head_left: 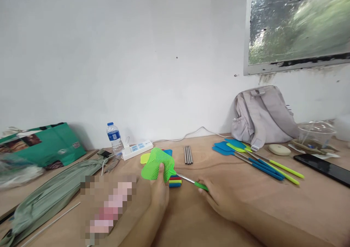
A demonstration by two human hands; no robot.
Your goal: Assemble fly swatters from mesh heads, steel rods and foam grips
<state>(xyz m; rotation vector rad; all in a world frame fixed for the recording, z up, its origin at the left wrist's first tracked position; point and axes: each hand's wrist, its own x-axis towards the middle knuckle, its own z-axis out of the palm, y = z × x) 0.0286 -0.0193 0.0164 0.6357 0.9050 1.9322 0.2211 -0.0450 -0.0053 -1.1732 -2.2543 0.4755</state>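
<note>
A green fly swatter (164, 159) with a perforated head, a silver rod and a green grip spans both my hands. My left hand (160, 190) is closed on the head, thumb on its face; part of the head looks bent over or doubled. My right hand (216, 196) wraps around the green grip at the rod's other end. Behind the head lie yellow (144, 158) and blue (168, 152) flat pieces, partly hidden. Just below it are several coloured grip tubes (175, 183) in a row. Several short silver tubes (188, 155) lie side by side beyond.
Blue and yellow-green fly swatters (254, 159) lie at the right, near a backpack (264, 116), a round white case (279, 149), a black phone (325, 168) and a plastic cup (315, 134). To the left are a power strip (138, 149), a water bottle (114, 137) and a green bag (51, 145).
</note>
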